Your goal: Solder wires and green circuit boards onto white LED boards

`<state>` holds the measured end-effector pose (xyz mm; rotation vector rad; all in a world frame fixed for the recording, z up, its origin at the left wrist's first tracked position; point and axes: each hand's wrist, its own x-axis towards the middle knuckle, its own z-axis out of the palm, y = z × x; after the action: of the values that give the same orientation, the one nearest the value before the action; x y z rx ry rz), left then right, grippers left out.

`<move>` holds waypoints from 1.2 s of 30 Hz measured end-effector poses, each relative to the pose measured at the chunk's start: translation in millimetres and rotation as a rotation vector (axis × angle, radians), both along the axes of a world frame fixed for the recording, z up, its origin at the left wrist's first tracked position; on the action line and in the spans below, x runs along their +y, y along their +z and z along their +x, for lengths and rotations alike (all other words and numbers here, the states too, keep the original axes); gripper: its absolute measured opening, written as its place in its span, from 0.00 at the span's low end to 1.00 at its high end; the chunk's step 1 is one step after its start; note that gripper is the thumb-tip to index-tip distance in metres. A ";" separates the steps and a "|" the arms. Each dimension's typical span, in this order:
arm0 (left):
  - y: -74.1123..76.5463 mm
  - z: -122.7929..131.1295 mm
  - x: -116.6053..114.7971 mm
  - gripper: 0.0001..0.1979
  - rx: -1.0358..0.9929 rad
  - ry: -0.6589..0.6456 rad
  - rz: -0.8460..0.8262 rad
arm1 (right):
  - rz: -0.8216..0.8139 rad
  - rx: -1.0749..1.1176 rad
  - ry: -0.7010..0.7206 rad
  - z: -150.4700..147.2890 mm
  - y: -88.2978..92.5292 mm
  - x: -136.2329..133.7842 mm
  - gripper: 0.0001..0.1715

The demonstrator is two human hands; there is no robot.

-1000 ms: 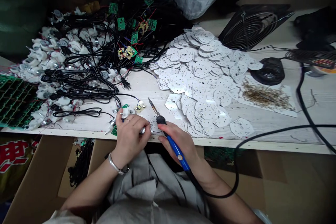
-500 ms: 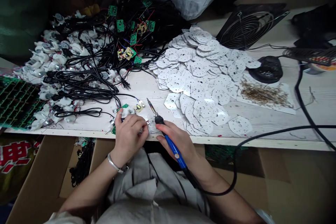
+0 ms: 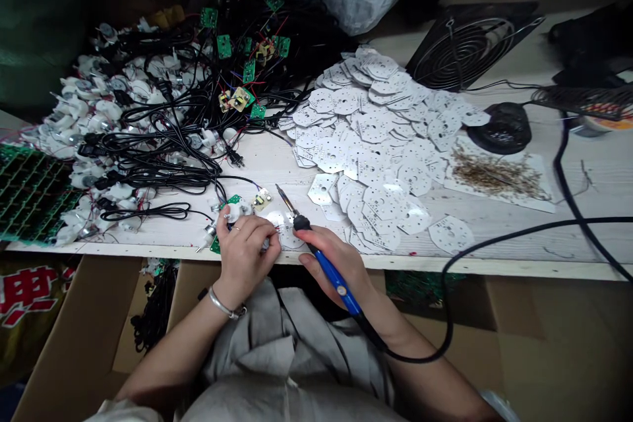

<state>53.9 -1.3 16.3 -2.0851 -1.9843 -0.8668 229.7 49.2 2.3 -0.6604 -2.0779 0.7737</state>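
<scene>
And there's the left hand (image 3: pixel 242 257), fingers curled, pinching something small at the edge of a round white board (image 3: pixel 281 237), though exactly what stays hidden from here. The right hand (image 3: pixel 332 265) grips a blue soldering iron (image 3: pixel 336 280) like a pen, a hold that keeps its tip (image 3: pixel 285 198) steady just beside the board, which lies in front of the big pile of white boards (image 3: pixel 370 145). More of that board shows between the hands than a second ago
</scene>
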 end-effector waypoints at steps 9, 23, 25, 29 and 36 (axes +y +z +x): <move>1.5 -0.3 -1.0 0.04 -0.009 -0.004 -0.031 | -0.389 0.514 -0.315 16.2 -27.9 -24.8 0.13; 4.5 1.4 -0.5 0.05 -0.014 0.012 -0.060 | -0.344 0.332 -0.267 18.1 -29.9 -22.0 0.16; 4.9 1.5 -0.4 0.05 -0.009 0.010 -0.054 | -0.330 0.324 -0.261 18.0 -27.0 -21.1 0.14; 4.1 0.7 -0.7 0.05 -0.007 0.002 -0.049 | -0.327 0.314 -0.302 16.4 -24.6 -21.2 0.16; 3.5 0.6 -1.3 0.05 0.002 0.014 -0.062 | -0.366 0.313 -0.388 14.5 -28.9 -23.8 0.22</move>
<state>54.4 -2.6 19.8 -2.1011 -2.0484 -0.8108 244.3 25.3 -26.6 -1.0333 -1.4769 0.9655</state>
